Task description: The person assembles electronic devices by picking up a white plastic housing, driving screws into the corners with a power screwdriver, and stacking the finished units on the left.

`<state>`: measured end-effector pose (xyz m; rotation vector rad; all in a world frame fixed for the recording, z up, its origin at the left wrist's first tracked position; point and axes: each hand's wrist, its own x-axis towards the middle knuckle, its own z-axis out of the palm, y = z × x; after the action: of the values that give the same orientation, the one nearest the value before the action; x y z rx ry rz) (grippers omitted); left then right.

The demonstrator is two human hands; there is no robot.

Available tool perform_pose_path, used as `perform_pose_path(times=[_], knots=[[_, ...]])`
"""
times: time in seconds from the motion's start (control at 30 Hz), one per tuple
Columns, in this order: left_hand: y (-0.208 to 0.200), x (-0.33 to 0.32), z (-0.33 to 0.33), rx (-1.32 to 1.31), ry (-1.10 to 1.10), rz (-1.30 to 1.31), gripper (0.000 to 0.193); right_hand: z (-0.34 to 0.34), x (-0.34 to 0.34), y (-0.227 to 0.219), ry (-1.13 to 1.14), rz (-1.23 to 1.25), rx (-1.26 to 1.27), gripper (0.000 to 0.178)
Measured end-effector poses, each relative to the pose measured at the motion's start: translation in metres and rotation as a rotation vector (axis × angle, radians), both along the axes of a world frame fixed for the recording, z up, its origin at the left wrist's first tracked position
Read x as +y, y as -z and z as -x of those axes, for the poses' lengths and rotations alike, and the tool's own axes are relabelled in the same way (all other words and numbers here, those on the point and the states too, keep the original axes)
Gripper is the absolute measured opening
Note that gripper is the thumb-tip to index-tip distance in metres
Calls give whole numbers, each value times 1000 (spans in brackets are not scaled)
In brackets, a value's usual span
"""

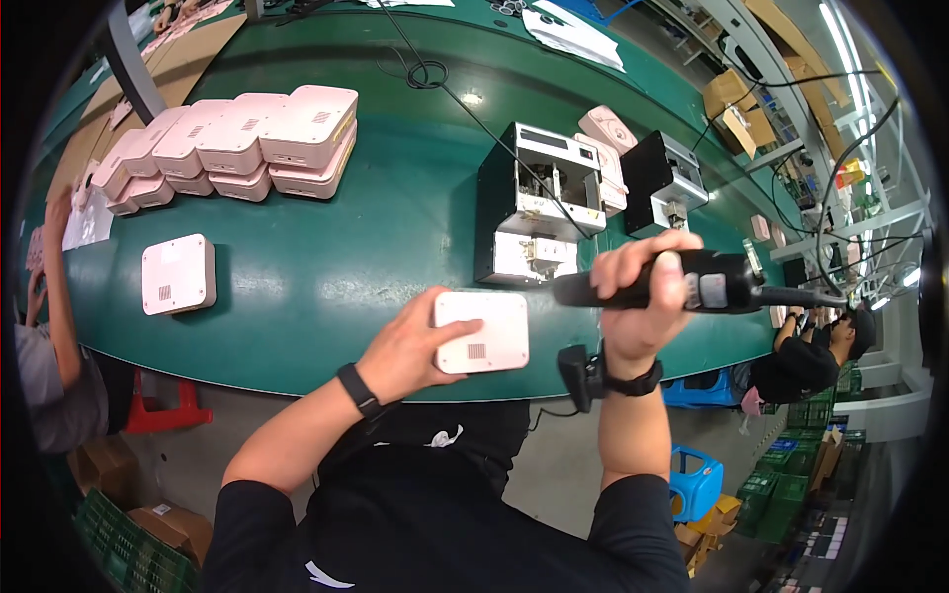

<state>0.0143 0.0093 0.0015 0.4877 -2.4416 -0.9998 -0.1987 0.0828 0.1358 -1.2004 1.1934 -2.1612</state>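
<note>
At the table's near edge, my left hand (405,346) is closed around the left side of a pale pink box-shaped device (499,331), its thumb lying across the top. The device has rounded corners, a small grille and screws at its corners. To its right, my right hand (647,287) grips a black electric screwdriver (717,281) with a cable at its rear end. The tool is held roughly level above the table, its front end pointing left. Just beyond stands a black and silver machine (544,198), probably a screw feeder.
A similar pink device (178,275) lies to the left, with stacked pink devices (282,148) behind it. A second black and silver machine (664,178) stands farther right. A cable (465,109) hangs over the green table (395,237). Other people sit at both sides.
</note>
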Motion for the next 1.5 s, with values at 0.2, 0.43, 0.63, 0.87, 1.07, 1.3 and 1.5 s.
perform_pose_path(times=[0.2, 0.43, 0.63, 0.87, 1.07, 1.3, 1.5], knots=[[-4, -9, -15, -28, -82, -35, 71, 23, -18, 0, 150, -30, 109, 16], [-1, -11, -12, -36, -90, -56, 72, 10, 11, 13, -17, -162, -56, 19], [3, -13, -13, -17, -85, -40, 73, -12, 36, 23, -92, -116, -38, 22], [3, -11, -10, -27, -91, -34, 74, -20, 33, 47, -118, -114, -17, 21], [2, -11, -11, -23, -86, -28, 73, -21, 34, 50, -114, -119, -28, 22], [1, -10, -9, -14, -84, -45, 73, -4, 23, 28, -66, -92, -3, 20], [1, -7, -9, -6, -91, -39, 72, 30, -12, 10, 108, -6, 79, 17]])
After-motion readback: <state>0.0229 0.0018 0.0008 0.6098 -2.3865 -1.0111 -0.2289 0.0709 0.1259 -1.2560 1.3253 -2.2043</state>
